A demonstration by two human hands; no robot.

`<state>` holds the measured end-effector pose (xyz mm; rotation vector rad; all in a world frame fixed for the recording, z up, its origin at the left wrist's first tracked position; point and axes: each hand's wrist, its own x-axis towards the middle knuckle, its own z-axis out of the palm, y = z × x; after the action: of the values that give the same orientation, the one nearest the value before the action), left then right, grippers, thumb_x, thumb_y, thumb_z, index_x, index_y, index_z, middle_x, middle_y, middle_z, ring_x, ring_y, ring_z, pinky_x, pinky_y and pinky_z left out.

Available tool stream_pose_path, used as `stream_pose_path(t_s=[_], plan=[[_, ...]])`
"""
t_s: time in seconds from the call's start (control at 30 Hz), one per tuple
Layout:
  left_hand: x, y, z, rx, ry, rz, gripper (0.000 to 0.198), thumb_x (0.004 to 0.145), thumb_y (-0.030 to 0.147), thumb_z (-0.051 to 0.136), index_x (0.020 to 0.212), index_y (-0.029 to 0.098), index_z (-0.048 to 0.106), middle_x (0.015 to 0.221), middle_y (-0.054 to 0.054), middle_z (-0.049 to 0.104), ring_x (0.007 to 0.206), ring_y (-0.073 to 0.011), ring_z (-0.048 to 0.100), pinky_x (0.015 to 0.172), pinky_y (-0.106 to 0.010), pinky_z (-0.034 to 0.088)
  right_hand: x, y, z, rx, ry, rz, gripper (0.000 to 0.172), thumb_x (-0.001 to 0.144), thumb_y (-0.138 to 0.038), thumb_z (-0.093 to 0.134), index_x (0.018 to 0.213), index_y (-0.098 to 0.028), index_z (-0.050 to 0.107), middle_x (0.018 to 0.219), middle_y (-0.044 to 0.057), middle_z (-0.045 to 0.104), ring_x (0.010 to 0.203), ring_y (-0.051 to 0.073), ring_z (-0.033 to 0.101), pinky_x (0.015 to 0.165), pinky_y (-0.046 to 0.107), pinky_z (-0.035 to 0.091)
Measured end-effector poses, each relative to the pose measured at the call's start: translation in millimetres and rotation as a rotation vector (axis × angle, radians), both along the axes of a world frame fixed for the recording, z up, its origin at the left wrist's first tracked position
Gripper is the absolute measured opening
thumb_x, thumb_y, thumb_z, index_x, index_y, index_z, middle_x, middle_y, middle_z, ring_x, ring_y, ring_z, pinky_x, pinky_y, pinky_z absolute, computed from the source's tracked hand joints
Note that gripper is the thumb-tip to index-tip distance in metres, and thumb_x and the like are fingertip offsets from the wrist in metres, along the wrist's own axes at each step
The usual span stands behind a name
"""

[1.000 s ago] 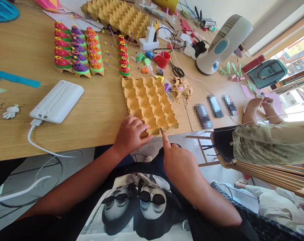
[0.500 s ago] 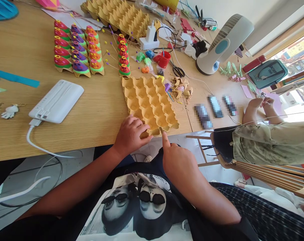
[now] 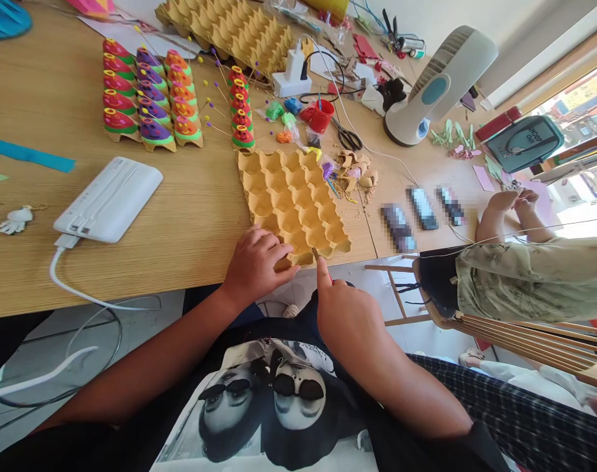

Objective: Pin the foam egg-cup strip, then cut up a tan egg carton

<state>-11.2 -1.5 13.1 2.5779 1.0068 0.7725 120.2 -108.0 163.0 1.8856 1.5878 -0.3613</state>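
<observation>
A yellow cardboard egg tray (image 3: 291, 196) lies at the table's front edge, its cups facing up. My left hand (image 3: 258, 261) holds its near left corner, fingers bent over the cups and thumb stretched along the near edge. My right hand (image 3: 350, 311) is closed round a knife (image 3: 315, 252), index finger laid along it. The short blade meets the tray's near edge, right of my left thumb. Most of the handle is hidden in the fist; a bit of red shows beside it.
Rows of painted egg-cup figures (image 3: 155, 98) stand behind left, a white power bank (image 3: 109, 200) nearer. Behind the tray are torn carton pieces (image 3: 355, 167), a red mug (image 3: 321, 117), scissors (image 3: 348, 134) and a fan (image 3: 436, 85). A person (image 3: 515, 275) sits at the right by several phones.
The view has shifted very slightly. My right hand with the knife has moved a touch to the left; my left hand stays on the tray.
</observation>
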Motion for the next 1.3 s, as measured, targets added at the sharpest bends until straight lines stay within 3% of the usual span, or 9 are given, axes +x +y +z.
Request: stream_pose_path(t_s=[0.57, 0.7, 0.87, 1.03, 1.3], plan=[[0, 0, -1.0, 0.006, 0.003, 0.005, 0.032, 0.09, 0.051, 0.067, 0.106, 0.026, 0.077, 0.098, -0.008, 0.069, 0.112, -0.0313, 0.056, 0.118, -0.053, 0.038, -1, -3, -2.2, 0.008, 0.009, 0.017, 0.083, 0.091, -0.006, 0.045, 0.167, -0.01, 0.014, 0.088, 0.01, 0.073, 0.069, 0.019, 0.075, 0.052, 0.025, 0.049], [0, 0, 0.0, -0.004, 0.009, 0.003, 0.031, 0.09, 0.051, 0.066, 0.107, 0.027, 0.077, 0.098, -0.007, 0.069, 0.111, -0.0309, 0.056, 0.119, -0.053, 0.038, 4, -8, -10.5, 0.04, 0.013, 0.006, 0.076, 0.098, -0.014, 0.044, 0.168, -0.012, 0.013, 0.09, 0.009, 0.073, 0.069, 0.019, 0.074, 0.053, 0.026, 0.048], [0, 0, 1.3, 0.013, 0.007, 0.003, 0.029, 0.09, 0.048, 0.066, 0.107, 0.026, 0.076, 0.097, -0.007, 0.069, 0.111, -0.0306, 0.056, 0.119, -0.052, 0.038, 17, -26, -32.5, 0.135, 0.128, -0.052, 0.071, 0.107, -0.03, 0.041, 0.169, -0.018, 0.011, 0.102, 0.009, 0.074, 0.077, 0.018, 0.074, 0.057, 0.026, 0.047], [1, -1, 1.4, 0.034, 0.009, 0.012, 0.029, 0.09, 0.048, 0.068, 0.106, 0.025, 0.076, 0.096, -0.007, 0.069, 0.111, -0.031, 0.057, 0.118, -0.052, 0.038, 31, -44, -67.3, 0.273, 0.302, -0.116, 0.07, 0.107, -0.027, 0.038, 0.17, -0.026, 0.007, 0.103, 0.005, 0.074, 0.083, 0.019, 0.073, 0.066, 0.025, 0.048], [1, -2, 0.9, 0.077, 0.019, 0.017, 0.028, 0.09, 0.047, 0.068, 0.105, 0.024, 0.075, 0.095, -0.007, 0.069, 0.111, -0.0304, 0.059, 0.118, -0.05, 0.039, 35, -54, -113.6, 0.413, 0.354, -0.079, 0.064, 0.106, -0.024, 0.034, 0.168, -0.018, 0.019, 0.112, 0.011, 0.074, 0.09, 0.02, 0.071, 0.077, 0.027, 0.049]])
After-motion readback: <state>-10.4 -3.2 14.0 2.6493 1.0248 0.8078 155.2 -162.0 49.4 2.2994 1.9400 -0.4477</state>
